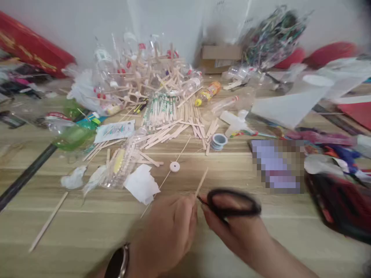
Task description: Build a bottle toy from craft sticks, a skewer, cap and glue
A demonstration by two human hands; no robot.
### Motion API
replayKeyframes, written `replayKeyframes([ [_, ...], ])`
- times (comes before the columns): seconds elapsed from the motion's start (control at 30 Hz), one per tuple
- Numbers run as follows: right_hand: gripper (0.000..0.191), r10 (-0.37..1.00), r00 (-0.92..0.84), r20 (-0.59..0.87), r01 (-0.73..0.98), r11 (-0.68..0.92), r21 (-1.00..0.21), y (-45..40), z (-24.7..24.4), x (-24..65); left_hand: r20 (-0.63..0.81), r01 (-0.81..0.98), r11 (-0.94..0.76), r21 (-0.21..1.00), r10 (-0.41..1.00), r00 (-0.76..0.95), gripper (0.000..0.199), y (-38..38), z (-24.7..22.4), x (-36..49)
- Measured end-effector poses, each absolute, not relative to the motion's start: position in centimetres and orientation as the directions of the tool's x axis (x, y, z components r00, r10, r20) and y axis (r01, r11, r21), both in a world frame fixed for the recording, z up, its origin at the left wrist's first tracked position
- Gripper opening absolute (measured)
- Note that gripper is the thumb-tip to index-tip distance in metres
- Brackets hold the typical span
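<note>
My left hand point(171, 227), with a watch on its wrist, is closed round the lower part of a thin wooden stick point(202, 181), whose upper end points up and away. Close by on the right, my right hand point(240, 231) grips black-handled scissors point(257, 206); a finger shows through the handle loop. The dark metal of the scissors reaches the stick beside my left hand, and motion blur hides how far the blades are apart. Just beyond my hands, a small white wheel point(174, 166) sits on a thin skewer point(164, 181) lying on the table.
Beyond lie loose wooden sticks point(166, 133), a wire spool point(219, 141), plastic bottles point(210, 94) and a cardboard box point(220, 58). Torn white paper point(142, 184) and a single stick point(48, 222) lie to the left. A red and black object point(342, 204) is at the right.
</note>
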State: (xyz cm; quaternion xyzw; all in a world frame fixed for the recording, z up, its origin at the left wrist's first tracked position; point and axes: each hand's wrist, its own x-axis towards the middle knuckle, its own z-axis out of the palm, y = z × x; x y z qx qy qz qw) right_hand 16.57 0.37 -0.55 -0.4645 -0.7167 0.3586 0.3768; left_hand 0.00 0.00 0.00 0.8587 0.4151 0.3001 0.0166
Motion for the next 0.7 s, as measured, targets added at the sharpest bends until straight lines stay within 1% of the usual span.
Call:
replayKeyframes([
  [0.03,0.021,0.943,-0.310,0.120,0.378,0.238,-0.895,0.4,-0.1,16.4,0.514,0.701,-0.662,0.265,0.712,0.478,0.018,-0.1,-0.1,-0.1],
  [0.07,0.023,0.941,-0.330,0.075,0.373,0.202,-0.906,0.5,0.3,16.3,0.523,0.700,-0.667,0.255,0.704,0.480,0.017,-0.1,-0.2,-0.2],
  [0.1,0.024,0.937,-0.343,0.071,0.379,0.206,-0.902,0.6,0.5,16.3,0.528,0.699,-0.670,0.250,0.699,0.482,0.017,-0.1,-0.2,-0.2],
  [0.13,0.024,0.931,-0.350,0.108,0.395,0.251,-0.884,0.6,0.6,16.3,0.529,0.698,-0.672,0.249,0.698,0.483,0.017,-0.2,-0.3,-0.3],
  [0.17,0.022,0.916,-0.343,0.209,0.432,0.352,-0.831,0.7,0.5,16.4,0.527,0.696,-0.672,0.253,0.699,0.483,0.017,-0.1,-0.3,-0.4],
  [0.2,0.019,0.873,-0.341,0.349,0.475,0.480,-0.738,0.7,0.3,16.6,0.516,0.696,-0.668,0.262,0.707,0.484,0.017,-0.1,-0.3,-0.4],
  [0.23,0.017,0.802,-0.355,0.480,0.507,0.596,-0.622,0.8,0.1,16.7,0.507,0.695,-0.666,0.272,0.713,0.485,0.017,-0.1,-0.3,-0.4],
  [0.27,0.017,0.732,-0.395,0.555,0.519,0.676,-0.523,0.8,-0.1,16.9,0.498,0.694,-0.663,0.280,0.719,0.485,0.018,0.0,-0.3,-0.4],
  [0.3,0.017,0.694,-0.412,0.591,0.522,0.711,-0.471,0.8,-0.3,16.9,0.496,0.695,-0.662,0.281,0.720,0.485,0.019,0.0,-0.3,-0.4],
  [0.33,0.016,0.706,-0.403,0.583,0.521,0.700,-0.488,0.8,-0.4,16.9,0.497,0.698,-0.660,0.277,0.721,0.484,0.018,0.0,-0.3,-0.4],
  [0.37,0.016,0.762,-0.378,0.526,0.513,0.645,-0.566,0.8,-0.4,16.8,0.501,0.701,-0.660,0.269,0.718,0.483,0.018,0.1,-0.4,-0.4],
  [0.4,0.018,0.832,-0.345,0.434,0.489,0.554,-0.674,0.7,-0.4,16.7,0.506,0.703,-0.662,0.262,0.714,0.484,0.018,0.1,-0.4,-0.3],
  [0.43,0.021,0.890,-0.338,0.304,0.448,0.437,-0.780,0.7,-0.3,16.6,0.512,0.702,-0.665,0.254,0.708,0.486,0.017,0.1,-0.5,-0.3],
  [0.47,0.025,0.917,-0.352,0.185,0.415,0.330,-0.848,0.6,-0.2,16.5,0.510,0.702,-0.666,0.251,0.708,0.489,0.017,0.0,-0.5,-0.3],
  [0.5,0.026,0.926,-0.358,0.120,0.405,0.269,-0.874,0.6,-0.1,16.4,0.507,0.700,-0.667,0.254,0.708,0.491,0.017,0.0,-0.5,-0.3],
  [0.53,0.025,0.925,-0.358,0.128,0.416,0.280,-0.865,0.6,-0.1,16.4,0.503,0.697,-0.667,0.263,0.711,0.491,0.017,0.0,-0.5,-0.3],
  [0.57,0.022,0.913,-0.352,0.206,0.442,0.356,-0.823,0.6,-0.2,16.5,0.498,0.691,-0.668,0.276,0.715,0.491,0.017,0.0,-0.5,-0.3],
  [0.63,0.015,0.834,-0.348,0.427,0.501,0.551,-0.668,0.7,-0.4,16.7,0.484,0.682,-0.664,0.307,0.726,0.489,0.017,-0.1,-0.5,-0.4],
  [0.67,0.014,0.791,-0.360,0.496,0.508,0.611,-0.607,0.7,-0.4,16.8,0.485,0.678,-0.665,0.314,0.726,0.487,0.017,-0.1,-0.5,-0.4],
  [0.7,0.013,0.786,-0.356,0.505,0.504,0.617,-0.605,0.8,-0.5,16.8,0.489,0.677,-0.666,0.314,0.725,0.486,0.018,-0.1,-0.4,-0.4],
])
